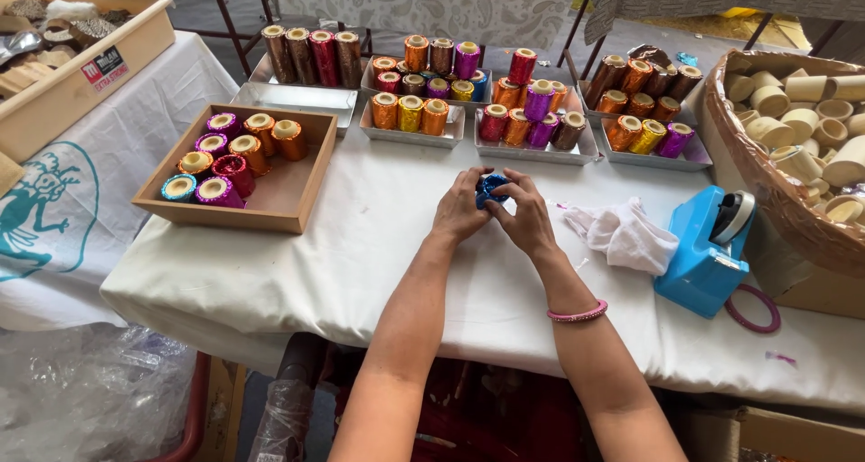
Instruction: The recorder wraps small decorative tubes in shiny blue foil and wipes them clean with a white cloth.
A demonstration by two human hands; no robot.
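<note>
Both hands, left hand [461, 212] and right hand [525, 217], pinch a blue foil-wrapped cup [491, 189] between them, just above the white worktop [378, 246]. Pressing too hard could likely tear the thin foil or crumple it.

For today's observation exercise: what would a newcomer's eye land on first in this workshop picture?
Probably the shiny foil-wrapped cylinders in metal trays along the table's far edge. Next, the left hand and right hand together holding a blue foil piece at the centre, and the blue tape dispenser to the right.
</note>
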